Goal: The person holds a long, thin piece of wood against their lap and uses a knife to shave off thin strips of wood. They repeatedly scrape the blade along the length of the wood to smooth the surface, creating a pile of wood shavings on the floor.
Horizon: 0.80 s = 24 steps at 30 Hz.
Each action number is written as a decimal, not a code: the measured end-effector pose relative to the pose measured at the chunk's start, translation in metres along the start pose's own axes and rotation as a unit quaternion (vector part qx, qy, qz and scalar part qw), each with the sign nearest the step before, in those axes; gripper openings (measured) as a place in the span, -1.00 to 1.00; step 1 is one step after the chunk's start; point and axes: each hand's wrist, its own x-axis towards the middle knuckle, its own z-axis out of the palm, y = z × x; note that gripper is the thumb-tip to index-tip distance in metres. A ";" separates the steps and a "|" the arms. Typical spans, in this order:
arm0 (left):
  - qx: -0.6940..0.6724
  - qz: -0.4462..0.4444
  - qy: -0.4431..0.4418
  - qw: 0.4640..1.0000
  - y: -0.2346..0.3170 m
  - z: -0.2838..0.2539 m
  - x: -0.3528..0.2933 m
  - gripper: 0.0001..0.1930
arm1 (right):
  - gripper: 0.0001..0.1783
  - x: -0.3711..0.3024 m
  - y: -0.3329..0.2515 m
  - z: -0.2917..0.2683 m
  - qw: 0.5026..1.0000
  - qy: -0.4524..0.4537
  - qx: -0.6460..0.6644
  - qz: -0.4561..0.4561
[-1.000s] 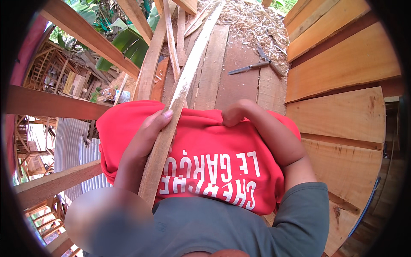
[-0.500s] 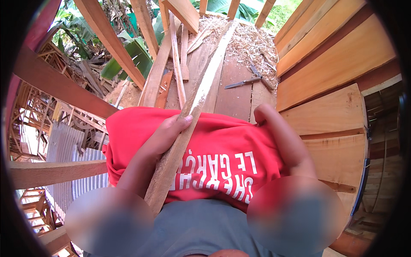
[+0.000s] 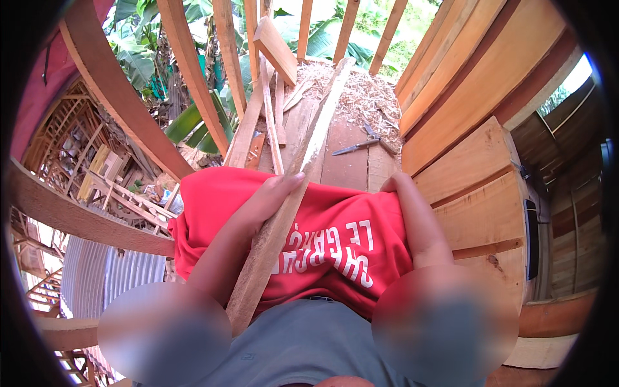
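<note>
My left hand [image 3: 276, 195] is closed around a long, narrow wooden batten [image 3: 264, 248], its thumb lying over the top. The batten slants from near my body up and away to the right, and its far part has a bright, pale face. A red garment with white lettering [image 3: 225, 200] is spread across my lap under the batten. My right hand [image 3: 392, 183] is bent at the wrist against the garment's right side, with its fingers hidden. Beyond the garment, a dark tool with narrow, pointed arms [image 3: 351, 148] lies on the boards, apart from both hands.
Curled wood shavings [image 3: 367, 97] cover the far end of the plank floor [image 3: 342, 164]. Loose boards [image 3: 245, 129] lie left of the batten. Upright slats [image 3: 193, 71] stand along the left and far sides, a plank wall [image 3: 477, 187] at right. Corrugated metal [image 3: 116, 271] shows outside, lower left.
The view has tilted up and shifted slightly, showing more of the slats and plants. My left hand keeps its grip on the batten. My right hand stays against the garment.
</note>
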 end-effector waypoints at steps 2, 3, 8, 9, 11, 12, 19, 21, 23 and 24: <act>0.005 0.004 0.013 1.000 0.004 0.002 -0.008 -0.52 | -0.43 -0.021 -0.013 -0.018 1.000 0.018 0.016 -0.008; 0.006 0.003 0.013 1.000 0.007 0.004 -0.009 -0.51 | -0.44 -0.033 -0.017 -0.029 0.999 0.030 0.027 -0.009; -0.005 0.010 -0.002 1.000 0.020 0.009 -0.018 -0.49 | -0.45 -0.075 -0.064 -0.082 0.993 0.072 0.073 -0.065; -0.008 0.018 -0.005 1.000 0.020 0.011 -0.017 -0.50 | -0.45 -0.078 -0.080 -0.090 0.990 0.074 0.081 -0.090; -0.013 0.027 -0.015 0.999 0.021 0.017 -0.016 -0.51 | -0.46 -0.077 -0.110 -0.092 0.984 0.062 0.082 -0.145; -0.013 0.027 -0.021 0.999 0.021 0.019 -0.016 -0.52 | -0.46 -0.074 -0.127 -0.089 0.979 0.048 0.083 -0.178; 0.015 0.037 -0.020 0.999 0.015 0.012 -0.005 -0.51 | -0.48 -0.061 -0.181 -0.059 0.947 -0.048 0.078 -0.307; 0.000 0.006 -0.010 1.000 0.025 0.009 -0.009 -0.51 | -0.49 -0.059 -0.177 -0.062 0.943 -0.066 0.086 -0.315; -0.018 -0.018 -0.006 1.000 0.029 0.010 -0.009 -0.52 | -0.49 -0.052 -0.173 -0.063 0.940 -0.082 0.095 -0.317; -0.023 -0.023 -0.005 0.999 0.030 0.007 -0.008 -0.52 | -0.50 -0.047 -0.172 -0.066 0.939 -0.084 0.097 -0.318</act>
